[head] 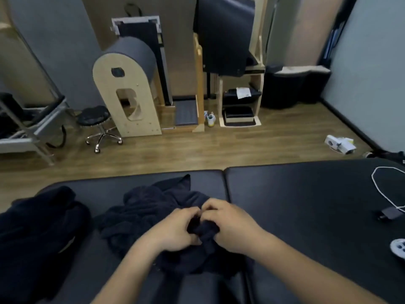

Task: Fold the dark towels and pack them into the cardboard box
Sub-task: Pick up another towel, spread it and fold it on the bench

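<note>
A crumpled dark towel [144,213] lies on the black padded table [295,205] in front of me. My left hand [175,231] and my right hand [230,224] meet over its near part, each pinching a bunch of the cloth between the fingers. A heap of more dark towels [37,233] sits at the left edge of the table, apart from both hands. No cardboard box shows in this view.
A white cable [379,187] and a small dark device [389,213] lie at the table's right. A round grey object [398,247] is at the right edge. Beyond the table are a wooden floor, a rolling stool [96,121] and wooden exercise equipment [129,88].
</note>
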Demonstrator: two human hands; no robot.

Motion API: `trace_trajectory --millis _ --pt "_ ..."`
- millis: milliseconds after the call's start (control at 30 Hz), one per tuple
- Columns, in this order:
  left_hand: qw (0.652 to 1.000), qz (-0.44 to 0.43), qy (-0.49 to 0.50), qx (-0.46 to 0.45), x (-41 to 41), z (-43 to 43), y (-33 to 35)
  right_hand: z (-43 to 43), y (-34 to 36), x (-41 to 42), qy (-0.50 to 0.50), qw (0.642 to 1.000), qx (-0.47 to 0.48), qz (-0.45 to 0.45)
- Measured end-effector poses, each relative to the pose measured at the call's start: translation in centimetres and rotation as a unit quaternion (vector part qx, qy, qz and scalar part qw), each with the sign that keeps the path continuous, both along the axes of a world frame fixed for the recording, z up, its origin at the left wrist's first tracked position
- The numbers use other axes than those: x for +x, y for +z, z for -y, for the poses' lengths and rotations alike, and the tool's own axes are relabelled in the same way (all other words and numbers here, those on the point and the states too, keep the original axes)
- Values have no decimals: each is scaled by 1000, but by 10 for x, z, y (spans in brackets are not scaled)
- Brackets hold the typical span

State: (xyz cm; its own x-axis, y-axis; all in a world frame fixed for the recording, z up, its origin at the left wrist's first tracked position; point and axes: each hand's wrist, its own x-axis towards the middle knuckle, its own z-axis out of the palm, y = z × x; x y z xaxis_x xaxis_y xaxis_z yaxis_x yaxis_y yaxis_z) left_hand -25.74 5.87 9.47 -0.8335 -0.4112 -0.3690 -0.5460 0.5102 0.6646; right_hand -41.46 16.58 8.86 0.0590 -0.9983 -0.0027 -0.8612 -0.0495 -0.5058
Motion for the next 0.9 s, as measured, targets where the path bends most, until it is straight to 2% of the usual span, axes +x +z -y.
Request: trace_trajectory --millis 100,200,267,367,433,500,567,600,667,733,800,833,867,900 --pt "979 -49 97 172 25 -6 -29 -26 -45 -16 -113 991 23 68" --pt "920 -162 210 288 39 -14 -34 -37 -58 -38 -218 974 11 54" --pt "886 -220 266 310 50 -11 -35 -40 -62 -61 -299 953 -6 51" --pt "867 -225 331 295 68 -12 -38 -51 -67 -91 -392 916 7 83" --pt "864 -193 367 285 80 -14 -47 -59 -68 -95 -382 917 24 111" --pt "848 -171 409 292 87 -20 -56 -68 -71 -91 -331 939 5 99" --pt "831 -176 466 250 89 -24 -63 -75 -70 -90 -314 948 -21 45" --pt "833 -175 486 197 90 -24 -66 -75 -65 -90 -314 949 -40 8" --pt "865 -120 485 40 92 -19 -74 -70 -50 -89 -310 942 -123 -37" --pt "908 15 411 -74 94 -13 -81 -64 -23 -82 -313 933 -177 -29" --pt "928 178 297 -136 90 -13 -87 -61 0 -78 -338 922 -188 25" --pt "925 221 255 -175 85 -16 -90 -63 8 -76 -345 917 -192 56" --pt "924 223 225 -213 77 -18 -94 -65 15 -73 -336 917 -202 68" --pt "930 188 205 -241 66 -20 -99 -68 20 -70 -319 922 -212 55"
